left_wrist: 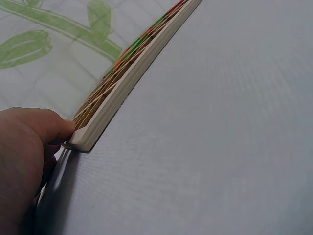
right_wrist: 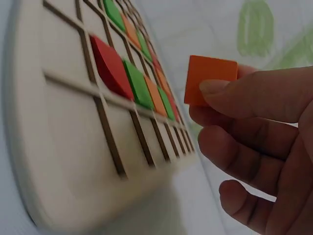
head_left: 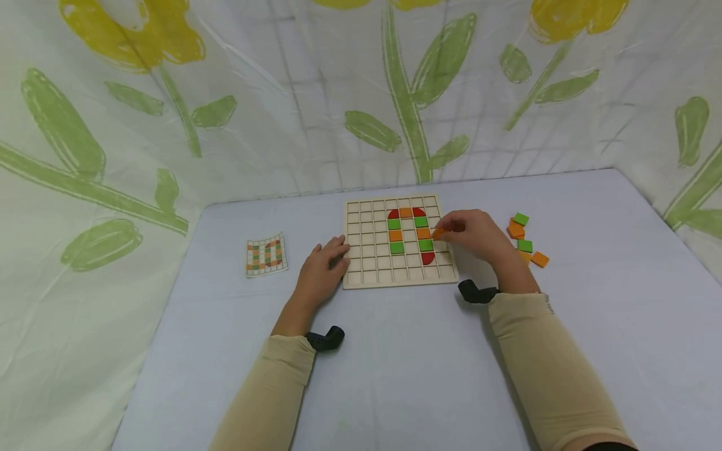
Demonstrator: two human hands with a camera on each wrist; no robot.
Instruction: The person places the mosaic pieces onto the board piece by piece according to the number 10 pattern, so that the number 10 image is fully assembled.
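- Far left on my head feed, a small printed card with a coloured grid lies on the table.
- Next comes the left hand, fingers relaxed and slightly apart, touching the left edge of the wooden board; my left wrist feed puts the thumb at a corner. I can't tell whether any finger reaches underneath.
- The gridded board lies flat, its left columns bare.
- Right of those I see a left column of tiles, red, green, orange, green; an orange top tile; and a longer right column ending in red.
- The right hand pinches an orange square between thumb and finger, raised off the board, just beside that longer column.
- Farthest right, loose green and orange tiles lie on the table.
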